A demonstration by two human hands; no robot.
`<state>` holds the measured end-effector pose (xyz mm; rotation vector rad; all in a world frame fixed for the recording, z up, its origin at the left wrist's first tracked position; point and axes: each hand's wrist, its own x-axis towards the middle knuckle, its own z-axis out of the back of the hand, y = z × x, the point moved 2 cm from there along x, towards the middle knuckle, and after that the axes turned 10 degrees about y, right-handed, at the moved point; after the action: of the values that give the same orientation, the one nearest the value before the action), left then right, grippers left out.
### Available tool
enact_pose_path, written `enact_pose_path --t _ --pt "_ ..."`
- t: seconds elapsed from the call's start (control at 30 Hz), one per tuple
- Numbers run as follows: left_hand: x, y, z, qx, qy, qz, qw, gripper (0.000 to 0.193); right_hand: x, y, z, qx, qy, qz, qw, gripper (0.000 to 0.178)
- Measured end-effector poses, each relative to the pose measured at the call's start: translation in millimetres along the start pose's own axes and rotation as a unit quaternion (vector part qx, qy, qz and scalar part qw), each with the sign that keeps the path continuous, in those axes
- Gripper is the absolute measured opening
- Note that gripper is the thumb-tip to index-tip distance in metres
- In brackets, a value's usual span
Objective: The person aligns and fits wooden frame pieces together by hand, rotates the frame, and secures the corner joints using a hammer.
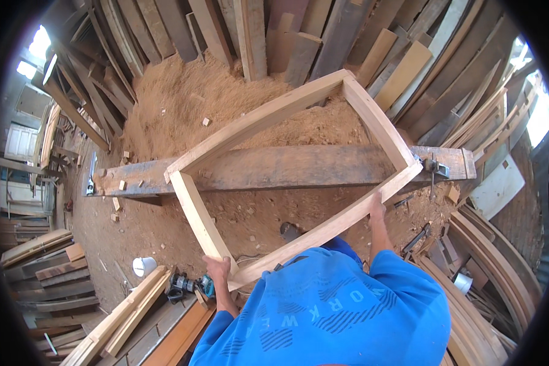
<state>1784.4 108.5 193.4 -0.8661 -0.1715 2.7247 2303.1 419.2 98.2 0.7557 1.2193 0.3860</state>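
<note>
A four-sided wooden frame [256, 125] of pale timber is held tilted over a long, worn workbench plank [274, 168]. My left hand [218, 268] is closed around the frame's near left corner. Further right, my right hand [377, 210] grips the near rail from below, close to the right corner. The frame's far rail and corner reach past the plank, above the sawdust. How much of the frame rests on the plank I cannot tell.
Sawdust [171, 104] is heaped behind the plank, with boards [250, 36] leaning beyond it. A hand plane [434, 166] sits at the plank's right end. A teal power tool [206, 287], a white bucket [144, 266] and stacked timber [119, 314] stand at lower left.
</note>
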Motion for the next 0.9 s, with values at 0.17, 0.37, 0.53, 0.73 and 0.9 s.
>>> enact_pose_path --t 0.17,0.37,0.53,0.73,0.9 --pt "3 7 -3 -0.003 0.004 -0.013 1.000 0.075 22 -12 7 -0.033 0.006 -0.018 0.999 0.085" --pt "-1 1 -7 0.018 -0.002 -0.004 1.000 0.096 16 -8 9 -0.046 0.019 -0.007 0.999 0.087" --pt "-66 -70 -29 0.237 -0.150 -0.056 0.958 0.101 22 -11 12 0.045 0.106 0.027 0.993 0.078" --pt "-143 -168 -96 0.197 0.264 -0.315 0.890 0.089 41 -22 23 0.224 0.202 -0.061 0.951 0.068" --pt "-146 -200 -131 0.332 0.254 -0.368 0.831 0.065 47 -11 20 0.329 0.202 0.009 0.922 0.078"
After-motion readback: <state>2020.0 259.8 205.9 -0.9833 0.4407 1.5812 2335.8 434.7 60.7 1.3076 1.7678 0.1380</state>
